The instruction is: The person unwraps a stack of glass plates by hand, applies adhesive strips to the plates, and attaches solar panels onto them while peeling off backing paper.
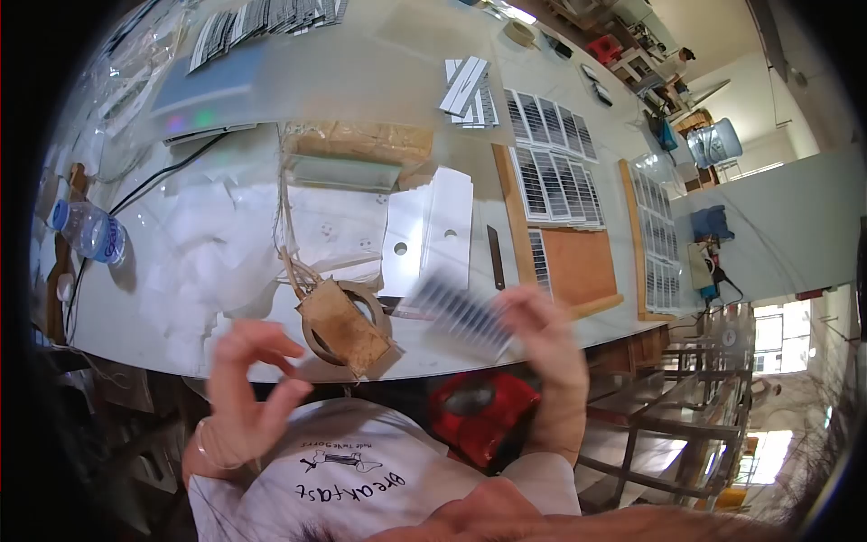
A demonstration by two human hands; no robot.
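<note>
1. While the left hand (248, 384) arches above the near edge of the tabletop (108, 334), holding nothing, thumb and fingers parted, the right hand (540, 327) pinches a striped panel (462, 312) by its lower right end.
2. Raised above the tabletop's near edge, the panel extends left and away from the right hand, its long axis slanting from upper left to lower right; the left hand is well apart from it.
3. Blurred, the panel appears thin, flat and oblong, with dark bands divided by pale lines; finer markings cannot be made out.
4. Between the hands, a brown block (343, 327) rests on a ring-shaped roll (312, 343), nearer the left hand.
5. Just beyond the panel lie white sheets (452, 226) with round holes, and beside them a dark, narrow strip (496, 257).
6. To the right, a wooden-edged tray (512, 208) borders rows of similar panels (562, 185), some overlapping.
7. Farther off, pale and striped strips (468, 95) lie piled; a large water jug (713, 143) stands in the background.
</note>
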